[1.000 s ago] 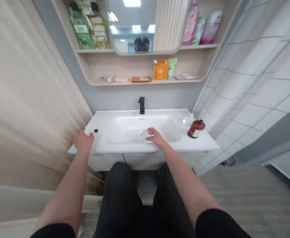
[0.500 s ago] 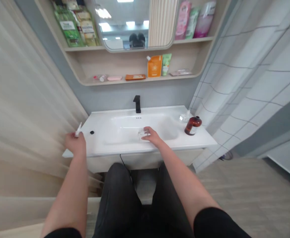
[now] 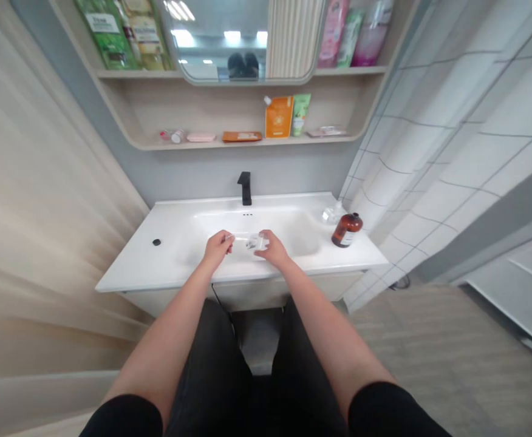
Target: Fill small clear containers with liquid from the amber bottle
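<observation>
My right hand [image 3: 270, 247] is closed round a small clear container [image 3: 254, 243] above the front rim of the white sink [image 3: 175, 267]. My left hand [image 3: 218, 246] is closed in a pinch on a small white item [image 3: 229, 238] and holds it right beside the clear container. Both hands meet over the front of the basin, below the black faucet [image 3: 245, 187].
A brown bottle [image 3: 347, 229] and a clear bottle [image 3: 332, 213] stand at the sink's right end. A small black cap [image 3: 156, 242] lies on the left counter. Shelves above hold packets and bottles around a mirror [image 3: 229, 36]. A tiled wall is right, a curtain left.
My left hand picked up a small white item from the sink's left edge and carried it right to the clear container. The view shifted left and down.
</observation>
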Tool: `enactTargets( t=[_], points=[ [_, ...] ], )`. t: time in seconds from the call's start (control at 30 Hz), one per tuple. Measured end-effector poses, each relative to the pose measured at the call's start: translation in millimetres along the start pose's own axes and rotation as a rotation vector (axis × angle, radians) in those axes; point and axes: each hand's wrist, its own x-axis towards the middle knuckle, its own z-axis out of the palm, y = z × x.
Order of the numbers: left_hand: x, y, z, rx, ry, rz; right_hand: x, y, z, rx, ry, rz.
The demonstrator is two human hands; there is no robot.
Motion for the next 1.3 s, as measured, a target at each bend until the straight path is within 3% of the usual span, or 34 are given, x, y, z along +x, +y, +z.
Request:
enactTargets(
  t=[0.13, 0.27, 0.37, 0.53, 0.67, 0.83, 1.0, 1.13, 1.3],
  points=[
    [-1, -16, 5.8, 0.107, -0.002, 0.012, 0, 1, 2, -0.113, -0.023, -0.089],
    [-2, -17, 13.1, 0.301, -0.152, 0.083, 0, -3, 5, -0.238, -0.112, -0.199],
    [-2, -13, 16.4, 0.415, -0.200, 0.123, 1, -3, 7, -0.233, -0.139, -0.200],
    [-2, -14, 17.0, 0.288, -0.207, 0.282, 2, -3, 9, -0.207, -0.151, -0.206],
    [-2, -15, 16.8, 0.328, -0.116, 0.187, 1, -5, 8, -0.220, -0.152, -0.208],
    [-3, -15, 15.5, 0.335, -0.194, 0.328, 0, -7, 6, -0.200, -0.163, -0.199],
    [-1, -17, 16.0, 0.325, -0.160, 0.195, 1, -6, 7, -0.166, -0.146, -0.170],
    [0, -19, 15.6, 0.276, -0.224, 0.235, 1, -5, 7, -0.170, -0.143, -0.173],
    [0, -19, 16.6, 0.342, -0.208, 0.159, 0, -7, 7, -0.167, -0.145, -0.176]
  ],
)
